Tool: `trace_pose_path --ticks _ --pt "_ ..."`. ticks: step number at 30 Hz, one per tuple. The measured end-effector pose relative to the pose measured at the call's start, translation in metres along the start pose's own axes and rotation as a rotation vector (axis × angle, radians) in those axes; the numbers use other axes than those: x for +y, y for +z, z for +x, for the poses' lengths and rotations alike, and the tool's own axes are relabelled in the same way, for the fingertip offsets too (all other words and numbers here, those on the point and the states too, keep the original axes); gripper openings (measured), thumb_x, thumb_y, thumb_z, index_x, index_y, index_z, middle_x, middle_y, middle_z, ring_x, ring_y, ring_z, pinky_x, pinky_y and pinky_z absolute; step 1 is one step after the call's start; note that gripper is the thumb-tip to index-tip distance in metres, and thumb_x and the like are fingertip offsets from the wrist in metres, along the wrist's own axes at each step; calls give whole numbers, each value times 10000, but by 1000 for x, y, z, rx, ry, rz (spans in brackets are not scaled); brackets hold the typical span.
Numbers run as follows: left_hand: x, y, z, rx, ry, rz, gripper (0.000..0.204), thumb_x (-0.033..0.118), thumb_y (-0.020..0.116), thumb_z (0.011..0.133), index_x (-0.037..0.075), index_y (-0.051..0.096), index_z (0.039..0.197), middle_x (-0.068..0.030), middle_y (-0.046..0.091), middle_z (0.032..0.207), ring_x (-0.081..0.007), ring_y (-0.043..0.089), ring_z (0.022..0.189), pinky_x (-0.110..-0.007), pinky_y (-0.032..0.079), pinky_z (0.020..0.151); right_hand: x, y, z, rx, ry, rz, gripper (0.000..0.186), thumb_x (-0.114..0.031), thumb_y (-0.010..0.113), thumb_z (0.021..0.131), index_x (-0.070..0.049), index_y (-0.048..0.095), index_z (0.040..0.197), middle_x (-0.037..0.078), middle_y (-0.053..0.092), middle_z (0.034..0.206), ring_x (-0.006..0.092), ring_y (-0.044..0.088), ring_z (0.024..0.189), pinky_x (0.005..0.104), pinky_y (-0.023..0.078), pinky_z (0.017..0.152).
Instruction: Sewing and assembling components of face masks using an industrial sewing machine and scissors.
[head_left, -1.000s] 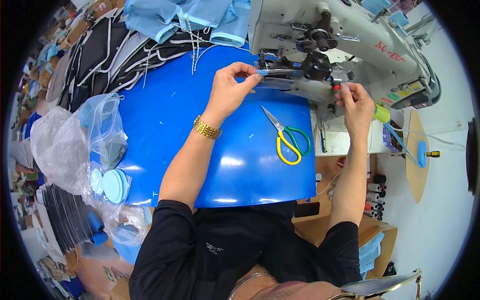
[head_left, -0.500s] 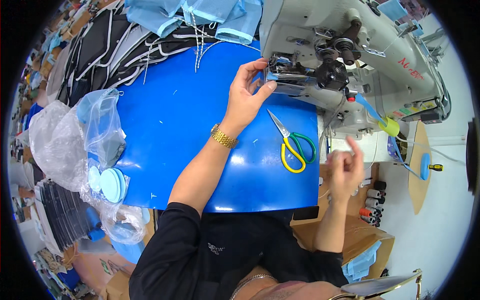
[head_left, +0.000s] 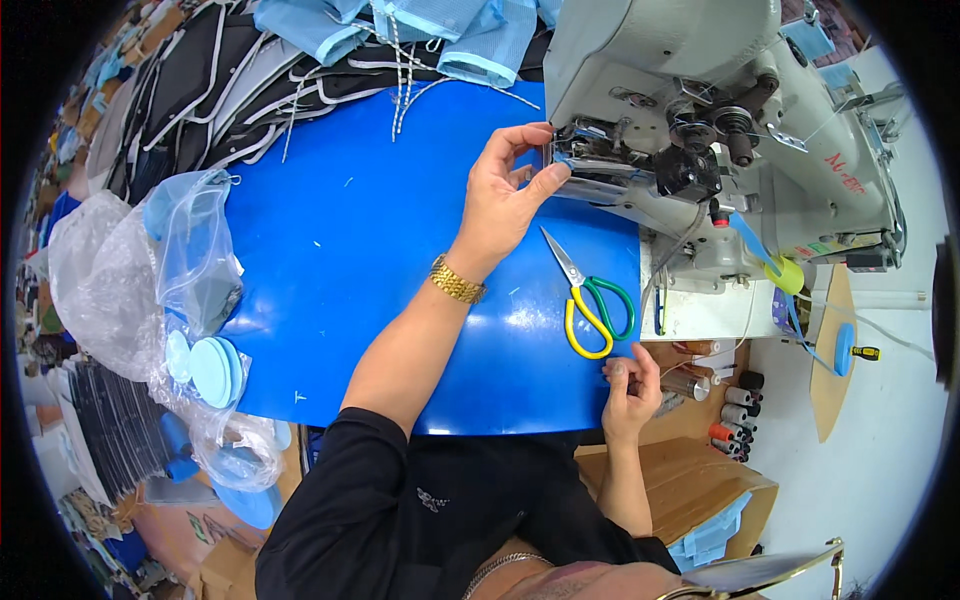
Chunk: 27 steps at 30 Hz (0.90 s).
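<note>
My left hand [head_left: 507, 190], wearing a gold watch [head_left: 457, 280], reaches to the front of a grey-white sewing machine [head_left: 640, 60]. Its thumb and fingers close round a clear, thin edge beside the metal presser parts [head_left: 595, 150]; a scrap of light blue shows by the thumb, and exactly what is pinched is hard to make out. My right hand [head_left: 632, 395] hovers at the right front corner of the blue table [head_left: 400, 250], fingers loosely bent and apart, with nothing visible in them. Just beyond it lie scissors [head_left: 585, 295] with one yellow and one green handle.
Black pieces with pale edging [head_left: 200, 80] and light blue mesh fabric [head_left: 480, 50] with cords pile up at the back left. Clear plastic bags [head_left: 100, 280] and light blue discs [head_left: 212, 372] sit at the left edge. A cardboard box [head_left: 690, 480] and thread spools [head_left: 735, 415] stand lower right.
My right hand has come down and left, from beside the machine to the table's corner, its raised index finger now bent. The left hand keeps its place at the machine while the view shifts slightly.
</note>
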<state>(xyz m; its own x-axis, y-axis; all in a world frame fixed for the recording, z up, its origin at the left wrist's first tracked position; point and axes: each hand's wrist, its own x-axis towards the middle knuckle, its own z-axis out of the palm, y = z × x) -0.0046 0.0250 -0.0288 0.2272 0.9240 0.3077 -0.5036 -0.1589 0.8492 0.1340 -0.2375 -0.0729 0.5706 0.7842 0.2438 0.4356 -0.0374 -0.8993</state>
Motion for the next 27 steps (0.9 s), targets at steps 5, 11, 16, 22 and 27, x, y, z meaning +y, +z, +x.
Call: trace_pose_path --ticks 5,11,16,22,27 --pt "16 -3 5 -42 -101 30 394 92 735 815 42 524 1144 -74 544 1234 -160 509 1146 -327 460 913 1 0 2 -15 1 -5 282 -47 607 905 48 557 1166 89 662 789 122 618 688 241 506 640" --pt "22 2 1 -6 -110 -31 366 51 716 809 25 538 1128 -76 556 1186 -172 495 1161 -323 440 972 -3 3 5 -42 19 21 273 -45 602 908 49 557 1160 91 661 777 127 623 692 244 505 648" --pt "24 6 4 24 -130 41 367 38 710 804 18 539 1128 -77 563 1167 -174 501 1142 -304 420 981 0 1 5 -44 16 21 280 -43 603 907 47 554 1168 88 662 779 122 621 693 241 503 647" --pt "21 1 7 -15 -201 -116 382 31 714 791 19 540 1131 -79 566 1164 -166 509 1120 -295 418 975 1 0 9 -77 22 7 315 -54 599 914 48 526 1203 76 648 792 107 608 702 231 495 648" --pt "20 3 6 18 -153 -72 405 22 713 784 11 534 1148 -78 567 1161 -161 517 1101 -289 424 964 0 3 9 -69 28 34 324 -48 620 897 41 539 1197 75 650 782 102 608 687 224 491 632"
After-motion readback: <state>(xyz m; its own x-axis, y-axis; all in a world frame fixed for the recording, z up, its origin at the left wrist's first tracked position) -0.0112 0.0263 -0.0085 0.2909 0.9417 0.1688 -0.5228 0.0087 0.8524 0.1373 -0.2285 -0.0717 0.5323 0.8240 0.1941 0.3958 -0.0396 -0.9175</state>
